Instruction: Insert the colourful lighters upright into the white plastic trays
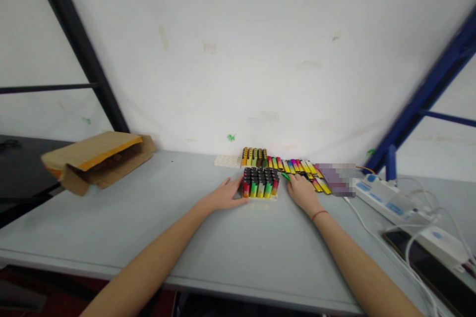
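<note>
Your left hand lies flat, released, against the tray of lighters; your right hand, beside it, pinches a green lighter. Light, stiff, slippery: grip the tray's sides. Behind it, loose lighters.

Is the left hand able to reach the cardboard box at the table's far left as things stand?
Probably yes. The left hand rests beside the tray of lighters, and only bare table lies between it and the cardboard box.
</note>
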Available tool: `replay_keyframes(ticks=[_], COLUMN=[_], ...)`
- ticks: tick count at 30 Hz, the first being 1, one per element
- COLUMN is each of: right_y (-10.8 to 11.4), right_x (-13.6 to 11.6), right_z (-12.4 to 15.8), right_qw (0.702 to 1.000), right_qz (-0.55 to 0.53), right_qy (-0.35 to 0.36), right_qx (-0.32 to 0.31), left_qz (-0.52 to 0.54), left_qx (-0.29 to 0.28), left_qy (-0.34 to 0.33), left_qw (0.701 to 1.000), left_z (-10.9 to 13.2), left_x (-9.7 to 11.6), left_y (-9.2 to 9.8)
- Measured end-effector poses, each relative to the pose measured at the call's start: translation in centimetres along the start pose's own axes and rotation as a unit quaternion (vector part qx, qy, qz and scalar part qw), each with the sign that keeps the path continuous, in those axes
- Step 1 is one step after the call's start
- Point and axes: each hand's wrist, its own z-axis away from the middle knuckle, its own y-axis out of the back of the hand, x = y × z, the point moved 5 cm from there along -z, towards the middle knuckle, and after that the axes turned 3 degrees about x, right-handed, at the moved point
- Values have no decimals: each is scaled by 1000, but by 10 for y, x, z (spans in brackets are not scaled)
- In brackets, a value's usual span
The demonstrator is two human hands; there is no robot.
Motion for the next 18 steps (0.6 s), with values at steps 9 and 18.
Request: replay_keyframes(ticks=[9,18], right_y=[-11,-14], right_x=[-1,5], right_z=[-7,-9], right_qw=[988,966], right_qz=[-103,-229], right_qy=[80,52], right_qx=[80,108], left_qz=[2,-1], left_qx=[0,4], left_qy=[2,-3], left_qw=[1000,1000], left_z=[0,0], left_x=[0,-2], left_y=[-1,-1])
